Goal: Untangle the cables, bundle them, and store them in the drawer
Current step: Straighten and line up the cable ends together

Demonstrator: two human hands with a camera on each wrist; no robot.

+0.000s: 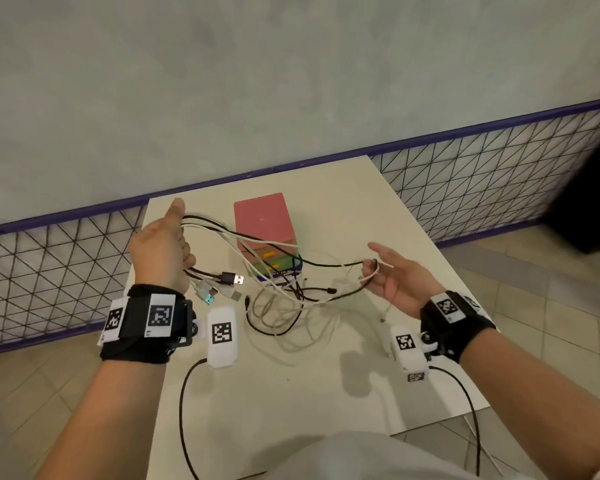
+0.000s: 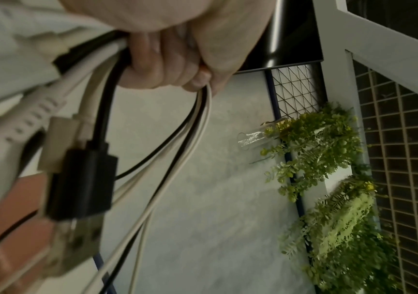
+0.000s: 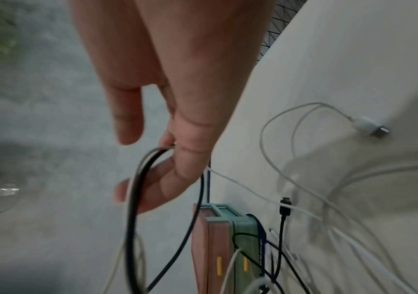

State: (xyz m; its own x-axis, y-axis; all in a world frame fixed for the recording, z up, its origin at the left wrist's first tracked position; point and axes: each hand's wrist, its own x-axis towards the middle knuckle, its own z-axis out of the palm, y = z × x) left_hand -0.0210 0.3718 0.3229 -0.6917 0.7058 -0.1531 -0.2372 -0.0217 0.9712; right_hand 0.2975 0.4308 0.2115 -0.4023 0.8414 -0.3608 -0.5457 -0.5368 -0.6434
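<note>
Above the white table point(image 1: 343, 209), my left hand point(image 1: 163, 251) grips a bunch of black and white cables point(image 2: 177, 151). Their USB plugs point(image 1: 222, 285) hang just under the fist. The cables sag to the right across a small pink drawer unit point(image 1: 262, 220) and reach my right hand point(image 1: 388, 271). A black and white loop point(image 3: 137, 189) is hooked over that hand's bent fingers, with the thumb held apart. The rest of the tangle point(image 1: 291, 323) lies on the table in front of the drawer unit point(image 3: 218, 248), whose drawers look closed.
A purple-framed wire mesh fence point(image 1: 482, 168) runs close behind the table, with a grey wall beyond it. Something dark point(image 1: 589, 202) stands at the far right. A white plug point(image 3: 369, 127) lies loose on the table. Black wrist-camera leads point(image 1: 184, 410) hang off the near edge.
</note>
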